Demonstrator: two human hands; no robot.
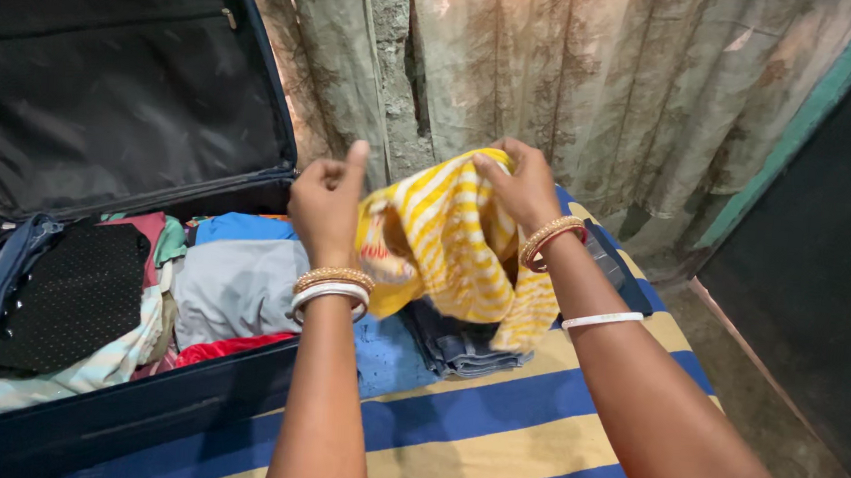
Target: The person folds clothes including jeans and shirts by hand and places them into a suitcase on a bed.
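Observation:
I hold a yellow and white striped garment up in front of me with both hands. My left hand pinches its left edge, thumb raised. My right hand grips the top right of the cloth. The garment hangs over a pile of folded denim lying on a blue and yellow striped mat. Both wrists wear bangles.
An open dark blue suitcase lies at the left, its lid leaning back, packed with folded clothes in grey, black, blue and red. A stained wall stands behind. A dark panel rises at the right, beside bare floor.

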